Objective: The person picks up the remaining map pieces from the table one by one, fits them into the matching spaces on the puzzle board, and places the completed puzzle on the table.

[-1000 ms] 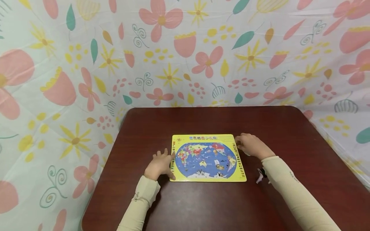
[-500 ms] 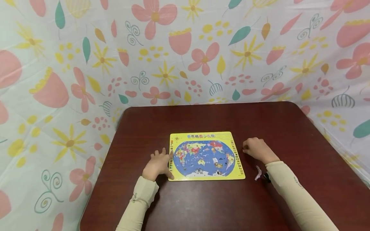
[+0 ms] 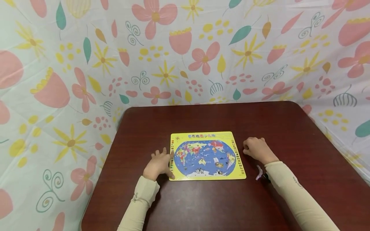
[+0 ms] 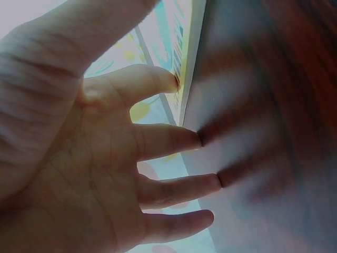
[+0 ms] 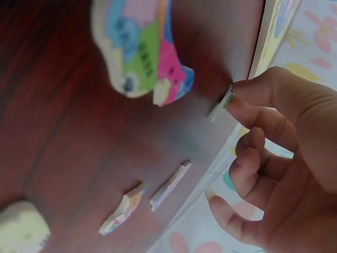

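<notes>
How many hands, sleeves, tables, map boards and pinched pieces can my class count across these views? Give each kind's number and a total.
Hands: 2 (left hand, right hand)
Sleeves: 2 (left sleeve, right sleeve)
Tables: 1 (red-brown table)
Map boards: 1 (yellow-bordered map board)
Pinched pieces: 1 (small piece, right hand's grip)
Total: 7

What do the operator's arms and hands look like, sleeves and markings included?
The left sleeve and right sleeve are both long and cream, reaching about the wrist. Each has small dark lettering near the cuff end, too small to read. The left hand and right hand are bare: no gloves, no rings visible on the fingers.
</notes>
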`<state>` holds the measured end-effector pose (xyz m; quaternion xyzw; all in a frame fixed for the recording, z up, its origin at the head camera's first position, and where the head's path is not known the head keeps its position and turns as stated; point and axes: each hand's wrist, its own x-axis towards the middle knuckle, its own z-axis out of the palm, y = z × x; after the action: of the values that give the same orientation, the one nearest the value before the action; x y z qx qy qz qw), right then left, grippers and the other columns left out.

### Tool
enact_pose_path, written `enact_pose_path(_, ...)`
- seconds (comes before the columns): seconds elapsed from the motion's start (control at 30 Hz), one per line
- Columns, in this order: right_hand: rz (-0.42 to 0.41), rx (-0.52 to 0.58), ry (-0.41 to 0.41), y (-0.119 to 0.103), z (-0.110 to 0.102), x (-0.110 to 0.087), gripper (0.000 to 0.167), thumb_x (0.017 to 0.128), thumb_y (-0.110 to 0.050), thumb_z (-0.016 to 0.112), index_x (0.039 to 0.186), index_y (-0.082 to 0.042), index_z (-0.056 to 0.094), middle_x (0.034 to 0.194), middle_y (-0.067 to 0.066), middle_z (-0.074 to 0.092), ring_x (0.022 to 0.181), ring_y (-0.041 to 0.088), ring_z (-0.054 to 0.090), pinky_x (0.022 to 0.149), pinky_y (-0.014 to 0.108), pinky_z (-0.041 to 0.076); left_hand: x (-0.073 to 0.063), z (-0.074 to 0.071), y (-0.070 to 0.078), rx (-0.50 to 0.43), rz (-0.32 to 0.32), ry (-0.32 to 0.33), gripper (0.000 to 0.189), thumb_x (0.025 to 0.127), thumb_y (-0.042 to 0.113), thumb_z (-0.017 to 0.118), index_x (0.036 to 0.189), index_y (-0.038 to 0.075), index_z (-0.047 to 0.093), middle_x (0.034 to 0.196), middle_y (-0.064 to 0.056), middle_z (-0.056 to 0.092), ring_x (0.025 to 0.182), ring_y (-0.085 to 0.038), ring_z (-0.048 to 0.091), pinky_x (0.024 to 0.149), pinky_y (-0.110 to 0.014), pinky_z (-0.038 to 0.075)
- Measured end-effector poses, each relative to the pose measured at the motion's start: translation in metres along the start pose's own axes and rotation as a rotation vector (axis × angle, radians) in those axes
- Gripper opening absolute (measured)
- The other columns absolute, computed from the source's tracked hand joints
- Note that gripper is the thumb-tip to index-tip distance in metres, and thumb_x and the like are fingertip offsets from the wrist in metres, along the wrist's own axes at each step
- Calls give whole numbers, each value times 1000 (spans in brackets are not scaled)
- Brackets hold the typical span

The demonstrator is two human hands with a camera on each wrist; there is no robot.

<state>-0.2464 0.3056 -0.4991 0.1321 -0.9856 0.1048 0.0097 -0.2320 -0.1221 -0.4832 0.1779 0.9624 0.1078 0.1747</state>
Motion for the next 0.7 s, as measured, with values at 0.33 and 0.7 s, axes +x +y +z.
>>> enact_pose_path(0.33, -54, -23, 59, -15, -4, 4, 28, 82, -5, 77, 63, -15, 58, 69, 1, 47, 61, 18, 45, 67, 47, 32, -1, 1, -1, 9, -3, 3, 106, 63, 39, 97, 152, 10, 48, 157, -33, 29, 134, -58, 32, 106, -71, 26)
enact_pose_path(0.7, -115, -45, 80, -34, -4, 15, 22, 83, -6, 73, 67, -16, 62, 72, 0, 46, 65, 20, 44, 73, 54, 33, -3, -2, 1, 20, -16, 9, 106, 63, 41, 96, 153, 13, 47, 158, -31, 29, 134, -57, 34, 104, -72, 29)
